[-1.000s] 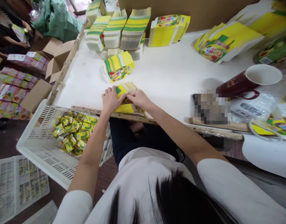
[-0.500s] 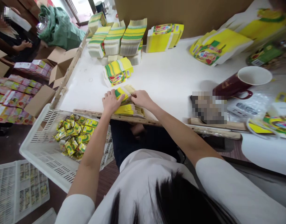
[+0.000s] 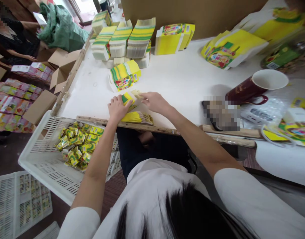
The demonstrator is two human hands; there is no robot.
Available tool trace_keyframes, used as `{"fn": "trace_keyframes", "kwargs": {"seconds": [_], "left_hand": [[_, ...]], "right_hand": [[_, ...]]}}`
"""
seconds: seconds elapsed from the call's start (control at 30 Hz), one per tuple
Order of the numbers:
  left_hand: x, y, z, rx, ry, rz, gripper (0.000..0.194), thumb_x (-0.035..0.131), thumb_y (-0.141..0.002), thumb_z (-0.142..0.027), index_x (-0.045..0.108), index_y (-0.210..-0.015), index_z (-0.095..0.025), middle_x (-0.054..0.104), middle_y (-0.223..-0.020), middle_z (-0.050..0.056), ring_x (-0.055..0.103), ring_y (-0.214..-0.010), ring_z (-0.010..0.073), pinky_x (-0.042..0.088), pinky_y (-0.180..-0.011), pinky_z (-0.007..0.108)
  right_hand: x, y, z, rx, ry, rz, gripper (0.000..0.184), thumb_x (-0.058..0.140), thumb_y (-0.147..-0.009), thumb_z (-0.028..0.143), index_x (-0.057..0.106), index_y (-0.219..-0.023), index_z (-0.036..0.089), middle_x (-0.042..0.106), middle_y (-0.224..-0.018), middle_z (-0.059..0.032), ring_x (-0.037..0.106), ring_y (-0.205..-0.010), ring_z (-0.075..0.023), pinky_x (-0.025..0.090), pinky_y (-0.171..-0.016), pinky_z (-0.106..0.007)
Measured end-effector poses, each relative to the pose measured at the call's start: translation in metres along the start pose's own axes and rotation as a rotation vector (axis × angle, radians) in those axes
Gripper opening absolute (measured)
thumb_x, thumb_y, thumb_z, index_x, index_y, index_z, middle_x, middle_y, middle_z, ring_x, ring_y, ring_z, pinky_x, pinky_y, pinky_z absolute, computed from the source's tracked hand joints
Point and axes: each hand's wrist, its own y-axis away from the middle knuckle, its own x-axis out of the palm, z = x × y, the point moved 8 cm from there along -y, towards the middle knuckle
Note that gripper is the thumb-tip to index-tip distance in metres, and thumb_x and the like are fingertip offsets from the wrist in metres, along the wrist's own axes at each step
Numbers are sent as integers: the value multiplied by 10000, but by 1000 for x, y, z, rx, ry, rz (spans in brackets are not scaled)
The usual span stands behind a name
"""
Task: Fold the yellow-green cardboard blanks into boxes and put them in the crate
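Observation:
Near the front edge of the white table, my left hand (image 3: 117, 109) grips a small yellow-and-green carton (image 3: 127, 97), its thumb along the near side and the fingers over the left end. My right hand (image 3: 156, 102) is closed in a pinch at the carton's pale right end; the fingertips are partly hidden. Just below lies a fanned stack of flat yellow cartons (image 3: 136, 117) along the wooden edge strip. Beyond my hands sits a bundle of yellow-and-green cartons (image 3: 125, 75) with a printed picture.
Stacked carton blanks (image 3: 141, 36) line the back, with more yellow cartons (image 3: 230, 49) right. A maroon mug (image 3: 249, 88) lies tilted beside a power strip (image 3: 257, 115). At lower left, a white crate (image 3: 38, 146) holds many small yellow boxes. Another person (image 3: 18, 43) is behind open cardboard boxes.
My right hand has shifted slightly up and its wrist has turned at the carton's right end. My left hand stays on the carton. The other person's arms have moved.

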Motion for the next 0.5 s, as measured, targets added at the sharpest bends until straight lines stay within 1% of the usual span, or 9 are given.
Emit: {"fn": "trace_keyframes", "kwargs": {"seconds": [0.03,0.07,0.13,0.2,0.3,0.37,0.43,0.5], "left_hand": [[0,0,0,-1,-4,2,599,282,-955,-568,481,-1363,-177,577,-1352,187,504,-1270,352,428,-1025,477],[0,0,0,-3,-8,8,601,277,-957,-570,477,-1366,-178,576,-1355,186,504,-1271,351,428,-1025,473],[1,0,0,-9,-16,19,605,270,-961,-573,471,-1375,-182,572,-1361,186,503,-1274,349,427,-1027,467],[1,0,0,-9,-16,19,617,271,-961,-582,465,-1386,-179,570,-1361,184,500,-1276,351,427,-1027,469],[1,0,0,-9,-9,8,643,283,-959,-601,463,-1394,-163,574,-1345,185,503,-1268,357,431,-1021,476],[2,0,0,-8,-9,5,647,281,-961,-605,463,-1395,-161,575,-1341,185,505,-1262,356,433,-1018,478],[2,-1,0,-6,-11,4,641,275,-963,-603,465,-1391,-166,575,-1340,185,507,-1257,353,434,-1016,477],[2,-1,0,-6,-12,7,633,272,-963,-601,466,-1385,-171,574,-1341,185,507,-1257,350,432,-1015,476]], "right_hand": [[0,-1,-3,19,33,-57,409,491,-948,195,652,-1323,218,695,-1131,-121,639,-934,-229,450,-809,-317],[2,-1,-4,25,68,-85,404,486,-950,200,657,-1316,228,679,-1119,-125,629,-908,-231,450,-784,-321],[9,0,-5,8,122,-87,378,457,-964,213,685,-1266,225,650,-1089,-128,601,-874,-229,443,-740,-322],[12,5,-4,-16,147,-101,374,427,-979,223,688,-1247,216,628,-1100,-131,576,-902,-234,437,-731,-324],[13,13,-2,-40,164,-132,377,376,-1008,244,699,-1198,201,608,-1143,-139,547,-1001,-256,442,-754,-336],[11,15,0,-55,164,-166,374,358,-1012,234,718,-1098,182,606,-1161,-148,532,-1044,-267,449,-779,-347],[10,13,2,-70,161,-185,328,388,-992,200,712,-1028,166,617,-1149,-155,534,-1041,-268,453,-811,-356],[12,7,3,-65,155,-178,278,426,-966,173,694,-1037,152,638,-1119,-157,552,-1006,-263,451,-827,-360]]}}
